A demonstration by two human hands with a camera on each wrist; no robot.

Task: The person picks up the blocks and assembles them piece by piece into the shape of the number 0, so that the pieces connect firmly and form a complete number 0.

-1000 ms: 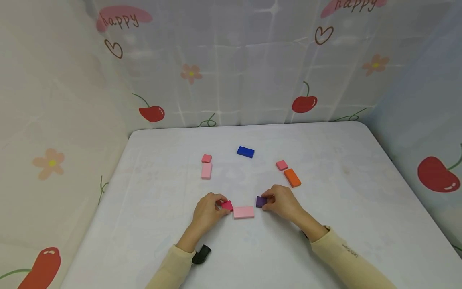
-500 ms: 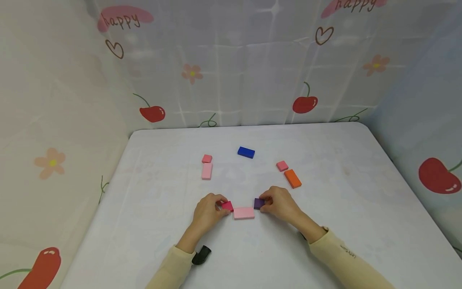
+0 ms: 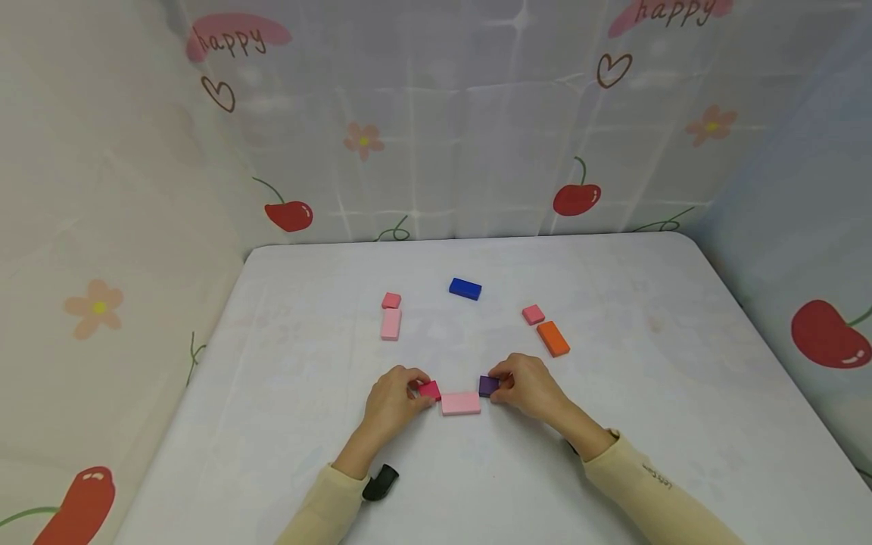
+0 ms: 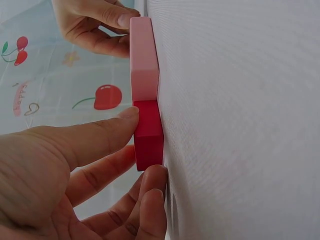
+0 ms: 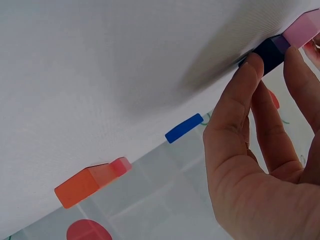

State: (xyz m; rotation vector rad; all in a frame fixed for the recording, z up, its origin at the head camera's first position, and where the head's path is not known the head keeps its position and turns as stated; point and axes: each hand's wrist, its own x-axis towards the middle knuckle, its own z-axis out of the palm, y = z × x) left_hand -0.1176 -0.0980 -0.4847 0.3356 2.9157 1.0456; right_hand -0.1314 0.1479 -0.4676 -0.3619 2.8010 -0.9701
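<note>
In the head view my left hand [image 3: 393, 400] pinches a small crimson block [image 3: 429, 390] between thumb and fingers, at the left end of a long pale pink block [image 3: 461, 403]. The left wrist view shows the crimson block [image 4: 148, 135] lined up end to end with the pink block [image 4: 143, 57]. At the pink block's other end, my right hand [image 3: 533, 386] pinches a small dark purple block [image 3: 488, 387]. In the right wrist view the purple block [image 5: 272, 52] meets the pink one [image 5: 303, 29], both low on the white surface.
Toward the back left, a small coral block [image 3: 391, 300] touches a pale pink block [image 3: 390, 325]. A blue block [image 3: 465, 288] lies at the back middle. To the right, a coral block [image 3: 534, 315] adjoins an orange block [image 3: 553, 338]. Patterned curtains surround the white table [image 3: 306, 303].
My right hand has moved slightly left and toward me, bringing the purple block against the pink block's right end. The left hand keeps its hold on the crimson block.
</note>
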